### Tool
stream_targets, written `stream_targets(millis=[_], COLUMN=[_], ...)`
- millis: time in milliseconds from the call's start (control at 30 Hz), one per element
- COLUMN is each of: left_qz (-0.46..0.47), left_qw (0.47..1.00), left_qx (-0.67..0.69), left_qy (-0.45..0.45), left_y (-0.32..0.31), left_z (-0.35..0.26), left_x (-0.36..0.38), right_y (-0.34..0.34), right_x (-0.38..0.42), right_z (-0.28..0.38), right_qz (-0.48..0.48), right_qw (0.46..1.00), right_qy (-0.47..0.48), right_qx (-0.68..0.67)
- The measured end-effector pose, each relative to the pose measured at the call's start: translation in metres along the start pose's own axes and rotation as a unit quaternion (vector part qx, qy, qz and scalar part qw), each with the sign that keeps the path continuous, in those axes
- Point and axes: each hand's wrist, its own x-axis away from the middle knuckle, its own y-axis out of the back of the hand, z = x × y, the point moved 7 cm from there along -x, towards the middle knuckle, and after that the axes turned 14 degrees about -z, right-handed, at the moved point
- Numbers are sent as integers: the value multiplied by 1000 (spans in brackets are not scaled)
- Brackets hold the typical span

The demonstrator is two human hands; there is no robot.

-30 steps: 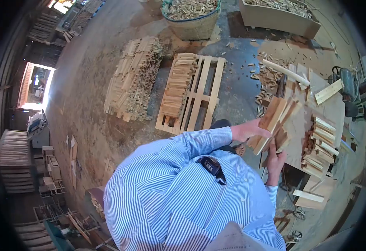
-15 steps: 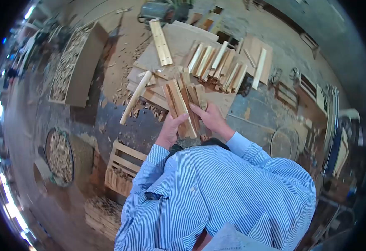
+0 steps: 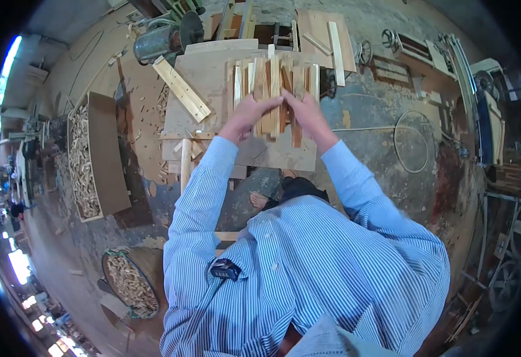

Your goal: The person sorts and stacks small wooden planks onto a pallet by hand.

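My left hand [image 3: 250,114] and my right hand [image 3: 307,113] hold a bundle of wooden strips [image 3: 271,95] between them, over a worktable [image 3: 284,156]. Both thumbs point inward and nearly meet on top of the strips. Light and reddish-brown pieces are mixed in the bundle. More strips lie right under and behind it, so where the held ones end is hard to tell. My fingertips are mostly hidden by the wood.
A pale board with holes [image 3: 182,89] lies left of the strips. A rounded wooden bar [image 3: 185,163] sits at the table's left front. A motor [image 3: 155,43] stands behind. Wood scraps fill a long box [image 3: 109,154] and a round basket [image 3: 131,282].
Both hands have moved forward with the strips, away from my body and over the other strips on the table. My view has turned, and my arms are stretched out further.
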Motion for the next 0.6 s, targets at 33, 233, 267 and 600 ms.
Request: stream_targets(millis=[33, 233, 267, 600], left_qz=[-22, -184, -181, -287], left_qw=[999, 959, 958, 846], left_qx=[-23, -193, -200, -407], left_qy=[17, -99, -92, -191], left_y=[1, 20, 23, 44], left_z=[-2, 6, 11, -16], left_x=[-16, -87, -92, -97], right_y=[5, 41, 49, 59], right_x=[-20, -92, -97, -92], right_z=[-3, -1, -4, -6], right_qz=[6, -52, -56, -100], right_qw=[998, 992, 991, 872], right_qy=[-18, 42, 25, 257], right_qx=[61, 111, 120, 404])
